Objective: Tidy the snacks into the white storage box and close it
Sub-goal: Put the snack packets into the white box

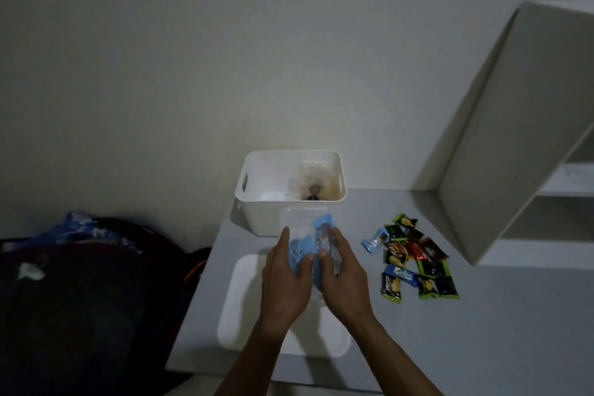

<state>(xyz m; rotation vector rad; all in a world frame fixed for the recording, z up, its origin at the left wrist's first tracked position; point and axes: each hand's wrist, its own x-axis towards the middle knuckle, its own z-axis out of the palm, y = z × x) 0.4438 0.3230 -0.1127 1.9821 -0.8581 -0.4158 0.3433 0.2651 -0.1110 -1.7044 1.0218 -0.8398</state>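
Snacks (308, 244) blurred inside clear tub, clasped by left hand (284, 280), right hand (344, 276).

Dim room in a home, plain pale wall (160, 58) behind a grey desk (482, 315), white open shelving unit (501, 145) at the desk's right, dark backpack (96, 283) and heaped belongings left of the desk
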